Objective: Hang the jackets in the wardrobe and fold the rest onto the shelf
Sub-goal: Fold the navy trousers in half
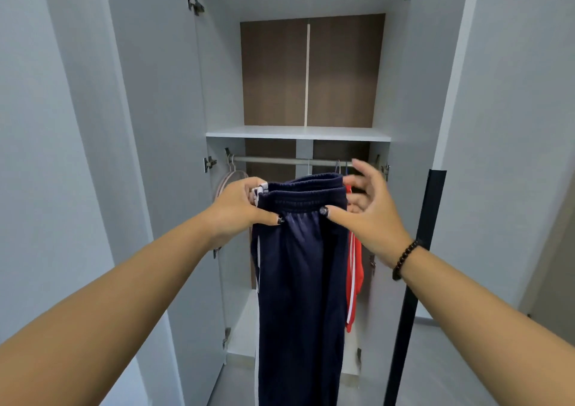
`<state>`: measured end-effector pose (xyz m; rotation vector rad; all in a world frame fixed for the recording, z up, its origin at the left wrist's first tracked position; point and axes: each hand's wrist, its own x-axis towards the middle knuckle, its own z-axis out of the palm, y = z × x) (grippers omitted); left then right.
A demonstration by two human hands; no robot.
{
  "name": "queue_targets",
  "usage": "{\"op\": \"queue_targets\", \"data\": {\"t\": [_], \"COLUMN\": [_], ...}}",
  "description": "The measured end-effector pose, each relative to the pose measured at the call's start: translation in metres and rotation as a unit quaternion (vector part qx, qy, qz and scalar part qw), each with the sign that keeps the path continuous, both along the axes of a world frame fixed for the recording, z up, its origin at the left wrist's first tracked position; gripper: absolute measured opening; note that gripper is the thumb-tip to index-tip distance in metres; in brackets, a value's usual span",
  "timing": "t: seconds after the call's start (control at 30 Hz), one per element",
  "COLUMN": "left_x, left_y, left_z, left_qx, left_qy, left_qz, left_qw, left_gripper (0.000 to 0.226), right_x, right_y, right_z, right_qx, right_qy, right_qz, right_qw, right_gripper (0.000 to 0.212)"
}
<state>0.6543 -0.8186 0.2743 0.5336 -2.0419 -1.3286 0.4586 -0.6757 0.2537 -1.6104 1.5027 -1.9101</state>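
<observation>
Navy track pants (301, 281) with white side stripes hang full length in front of the open wardrobe. My left hand (239, 209) grips the left end of their elastic waistband. My right hand (370, 209) pinches the right end between thumb and fingers, its upper fingers spread. Behind the pants a red jacket (354, 275) with white stripes hangs from the rail (289, 160). The white shelf (298, 133) lies above the rail.
Both grey wardrobe doors stand open, left door (161, 125) and right door (413, 110). Bare pink hangers (231, 177) hang at the rail's left end. A black vertical edge (417, 281) stands close on the right. Grey floor lies below.
</observation>
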Motion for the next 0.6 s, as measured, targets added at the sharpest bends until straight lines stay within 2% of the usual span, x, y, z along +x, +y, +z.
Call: {"op": "queue_targets", "data": {"t": [0.07, 0.13, 0.23, 0.3, 0.4, 0.53, 0.6], "left_x": [-0.004, -0.009, -0.015, -0.018, -0.018, -0.021, -0.027], "left_y": [0.009, 0.015, 0.015, 0.015, 0.023, 0.037, 0.049], "left_z": [0.001, 0.000, -0.011, -0.032, -0.073, -0.127, -0.143], "left_qx": [0.015, 0.024, 0.075, 0.158, 0.278, 0.264, 0.273], "left_qy": [0.023, 0.053, 0.150, 0.188, 0.125, -0.033, -0.074], "left_qz": [-0.042, -0.061, -0.028, -0.016, -0.064, -0.128, -0.148], "left_qw": [0.999, 0.996, 0.985, 0.969, 0.950, 0.955, 0.948], "left_gripper": [0.044, 0.047, 0.040, 0.029, 0.029, 0.060, 0.055], "right_x": [0.002, 0.005, 0.004, 0.001, 0.000, -0.017, -0.032], "right_y": [0.003, 0.003, -0.004, -0.010, -0.017, -0.018, -0.019], "right_z": [-0.018, -0.026, -0.013, 0.000, 0.013, 0.022, 0.022], "right_qx": [0.077, 0.103, 0.068, 0.074, 0.091, 0.103, 0.116], "right_qy": [-0.082, -0.130, -0.139, -0.116, -0.117, -0.151, -0.174], "right_qz": [0.102, 0.158, 0.106, 0.082, 0.059, 0.011, -0.037], "right_qw": [0.988, 0.973, 0.982, 0.987, 0.987, 0.983, 0.977], "right_gripper": [0.072, 0.046, 0.019, 0.012, 0.008, 0.006, 0.008]}}
